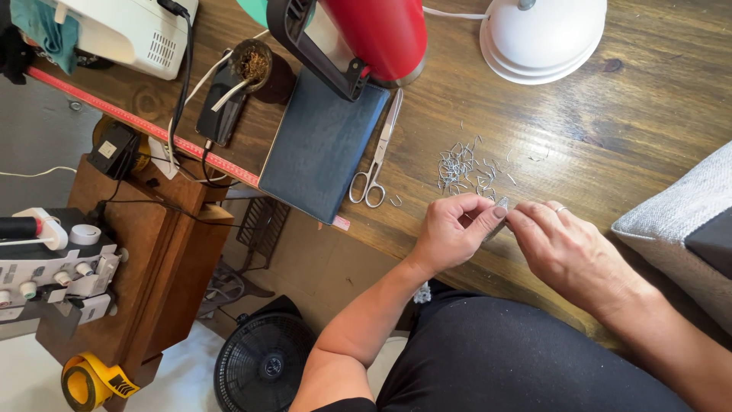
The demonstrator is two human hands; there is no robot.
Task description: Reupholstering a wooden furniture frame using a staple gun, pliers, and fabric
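Observation:
My left hand (455, 230) and my right hand (568, 248) meet over the front edge of the wooden table (625, 114). Together they pinch a small grey metal piece (499, 207) between their fingertips. A ring shows on a finger of my right hand. Just beyond my hands lies a loose pile of small metal hooks (465, 168). Silver scissors (377, 156) lie shut to the left of the pile, beside a dark blue flat case (324, 145).
A red thermos (377, 30) and a white lamp base (543, 38) stand at the back. A grey cushion (679, 229) sits at the right. A phone (221, 111), a cup (255, 69), a sewing machine (130, 27), a thread-spool machine (53, 263) and a floor fan (263, 362) are at the left.

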